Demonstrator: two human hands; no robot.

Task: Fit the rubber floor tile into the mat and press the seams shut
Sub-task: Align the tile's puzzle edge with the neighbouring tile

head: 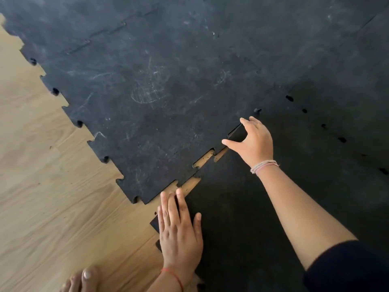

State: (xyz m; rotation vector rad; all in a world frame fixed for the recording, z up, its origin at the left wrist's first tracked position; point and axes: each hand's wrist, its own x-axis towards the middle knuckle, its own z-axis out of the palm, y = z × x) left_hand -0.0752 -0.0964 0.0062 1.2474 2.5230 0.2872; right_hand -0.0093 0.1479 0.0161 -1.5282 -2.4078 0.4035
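Observation:
A loose black rubber floor tile (242, 218) with jigsaw edges lies at the lower right, next to the scuffed black mat (157, 91). Their shared seam (202, 163) gapes, showing wood through several slots. My left hand (179, 230) lies flat, fingers apart, on the tile's near corner by the seam. My right hand (252, 140) is further along the seam, thumb and fingers pinching a raised tab of the tile's edge. The tile's right edge meets the mat with small dark gaps (342, 140).
Light wooden floor (42, 197) covers the left and bottom. The mat's toothed edge runs diagonally from the upper left to the centre bottom. Bare toes (84, 279) rest on the wood at the bottom edge.

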